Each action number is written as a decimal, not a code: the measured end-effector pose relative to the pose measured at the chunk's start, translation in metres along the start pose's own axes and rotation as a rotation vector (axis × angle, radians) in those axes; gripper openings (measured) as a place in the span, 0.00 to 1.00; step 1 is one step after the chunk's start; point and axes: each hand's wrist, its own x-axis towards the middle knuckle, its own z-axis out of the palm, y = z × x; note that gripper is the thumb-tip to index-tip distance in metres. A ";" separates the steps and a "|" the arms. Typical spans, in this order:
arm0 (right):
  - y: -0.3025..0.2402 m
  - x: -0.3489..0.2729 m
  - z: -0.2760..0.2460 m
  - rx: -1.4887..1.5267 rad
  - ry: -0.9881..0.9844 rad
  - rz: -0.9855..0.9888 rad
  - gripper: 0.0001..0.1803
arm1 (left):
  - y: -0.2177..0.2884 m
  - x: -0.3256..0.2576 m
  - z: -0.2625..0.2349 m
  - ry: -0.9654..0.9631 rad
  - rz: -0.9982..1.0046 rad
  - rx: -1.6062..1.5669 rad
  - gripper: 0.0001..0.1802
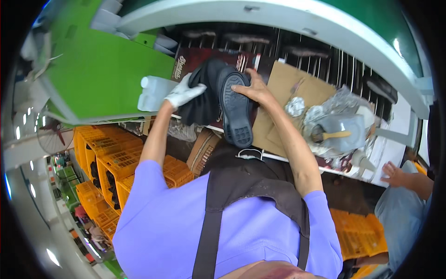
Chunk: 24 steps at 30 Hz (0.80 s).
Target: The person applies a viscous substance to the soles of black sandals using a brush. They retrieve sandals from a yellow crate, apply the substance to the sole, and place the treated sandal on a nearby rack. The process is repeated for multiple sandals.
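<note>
Above the front of the bench, a black shoe point(236, 107) is held with its treaded sole facing me. My right hand point(254, 89), bare, grips it with the thumb pressed on the sole and the fingers round the far edge. Soft black material point(200, 104) spreads on the shoe's left side; whether it is the same shoe's upper or a second piece, I cannot tell. My left hand point(183, 94), in a white glove, is closed on that black material, thumb across the front and the other fingers partly hidden.
A white plastic jug point(153, 94) stands left of my gloved hand. Cardboard point(278, 100) lies to the right, beside a translucent container point(346, 132) with a wooden-handled brush point(337, 135). Orange crates point(109, 151) are stacked at left. Another person's hand point(395, 175) is at far right.
</note>
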 end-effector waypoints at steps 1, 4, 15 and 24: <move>-0.001 -0.003 0.006 -0.309 0.084 0.063 0.50 | -0.007 0.006 0.020 0.126 -0.129 0.309 0.59; 0.006 -0.007 0.026 -0.137 0.112 0.091 0.52 | -0.014 0.018 0.040 0.361 -0.044 0.425 0.64; -0.055 -0.064 0.086 -0.737 0.644 -0.459 0.33 | -0.071 -0.025 0.045 0.587 0.698 -0.275 0.16; -0.062 -0.121 0.156 -0.529 0.492 -0.485 0.27 | -0.098 -0.066 0.070 0.015 0.285 -1.041 0.14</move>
